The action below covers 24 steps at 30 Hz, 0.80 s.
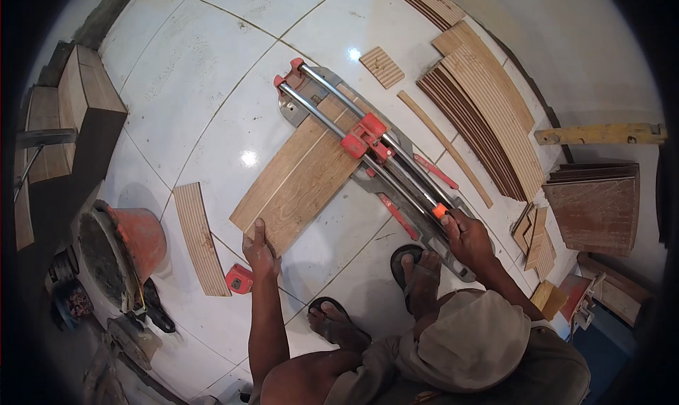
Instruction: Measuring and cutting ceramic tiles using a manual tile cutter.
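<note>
A wood-look plank tile (297, 175) lies slantwise across the bed of a manual tile cutter (366, 137), its far end beneath the two steel rails. My left hand (262, 255) grips the tile's near end, thumb on top and fingers under the edge. My right hand (468, 239) is closed round the orange-tipped handle (440, 211) of the cutter, low along the rails. The cutter's red carriage sits over the tile, around mid-rail. A pale line runs lengthwise along the tile's face. Whether the cutting wheel touches the tile is hidden by the carriage.
To the left are a ribbed strip (201, 239), a red tape measure (240, 279) and an orange bucket (145, 239). Ribbed panels (488, 115), a thin strip (445, 148) and brown tiles (593, 214) lie at right. My sandalled feet (339, 324) are close to the cutter.
</note>
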### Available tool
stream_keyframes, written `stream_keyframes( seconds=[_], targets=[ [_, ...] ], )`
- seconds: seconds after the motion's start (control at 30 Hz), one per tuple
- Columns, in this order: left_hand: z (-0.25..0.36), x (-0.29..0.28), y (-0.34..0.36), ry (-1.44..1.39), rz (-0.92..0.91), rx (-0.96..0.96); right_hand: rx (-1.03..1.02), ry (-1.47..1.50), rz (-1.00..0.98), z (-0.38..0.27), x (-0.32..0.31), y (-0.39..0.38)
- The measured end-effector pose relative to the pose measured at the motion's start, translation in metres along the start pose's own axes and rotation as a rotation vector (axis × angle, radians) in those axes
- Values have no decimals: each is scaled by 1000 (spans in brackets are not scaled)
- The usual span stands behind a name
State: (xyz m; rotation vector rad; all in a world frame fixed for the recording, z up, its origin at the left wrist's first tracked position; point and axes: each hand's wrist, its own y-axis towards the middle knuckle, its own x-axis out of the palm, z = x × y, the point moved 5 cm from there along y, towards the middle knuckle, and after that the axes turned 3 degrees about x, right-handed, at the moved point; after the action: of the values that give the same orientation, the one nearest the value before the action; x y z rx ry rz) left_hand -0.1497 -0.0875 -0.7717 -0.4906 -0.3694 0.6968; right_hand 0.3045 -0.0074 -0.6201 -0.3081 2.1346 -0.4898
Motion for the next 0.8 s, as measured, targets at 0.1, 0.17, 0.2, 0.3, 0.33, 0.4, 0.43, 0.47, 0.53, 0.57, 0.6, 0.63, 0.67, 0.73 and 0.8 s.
stream_keyframes(
  seconds=[0.1,0.17,0.2,0.3,0.33,0.4,0.43,0.47,0.53,0.57,0.6,0.63,0.67,0.73,0.8],
  targets=[
    [1,-2,1,24,4,6,11,-53,-14,-10,-6,1],
    [3,2,-1,19,8,6,-11,-60,1,-16,-8,3],
    [1,1,0,16,5,8,-33,-67,13,-21,-9,6],
    [-1,-6,6,22,15,51,-88,-86,52,-46,-2,33],
    [-2,-6,5,29,18,31,-70,-92,26,-52,-2,38],
    [-3,-8,4,32,26,15,-92,-91,36,-61,3,50],
    [-2,-6,4,3,3,21,-107,-90,43,-66,5,56],
    [-1,-5,6,-22,-21,29,-110,-92,43,-77,6,62],
    [-3,-3,7,-3,-5,29,-160,-58,96,-105,4,75],
    [-5,-4,7,19,11,27,-161,-56,95,-110,5,81],
    [-4,-6,6,20,12,29,-137,-61,60,-112,8,88],
    [-4,-8,6,-4,3,23,-112,-68,25,-114,12,93],
    [-3,-7,5,-30,-10,18,-165,-55,47,-116,17,98],
    [-3,-4,5,-34,-13,24,-153,-69,40,-115,25,105],
    [-4,-1,5,-39,-11,30,-144,-84,30,-113,26,108]
  ],
)
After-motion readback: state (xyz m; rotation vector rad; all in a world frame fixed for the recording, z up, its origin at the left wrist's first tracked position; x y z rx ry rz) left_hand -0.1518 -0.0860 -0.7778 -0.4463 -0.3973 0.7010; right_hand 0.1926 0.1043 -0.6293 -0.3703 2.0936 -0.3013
